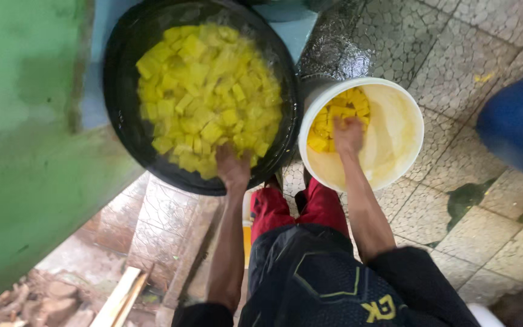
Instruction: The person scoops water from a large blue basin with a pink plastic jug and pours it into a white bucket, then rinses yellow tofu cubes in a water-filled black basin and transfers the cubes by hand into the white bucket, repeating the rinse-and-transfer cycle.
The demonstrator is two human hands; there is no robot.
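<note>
From my remote view, the left hand (pixel 232 168) dips into the near rim of the black basin (pixel 122 103), fingers sunk among yellow cubes (pixel 207 91) in water (grasp cannot be told). Just right, touching the basin, stands the white bucket (pixel 404 130); the right hand (pixel 347 134) rests knuckles-up on its cube pile (pixel 337 115), closure hidden.

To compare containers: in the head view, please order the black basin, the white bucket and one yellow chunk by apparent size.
1. black basin
2. white bucket, lower and farther from the camera, so the gap is unsure
3. yellow chunk
</note>
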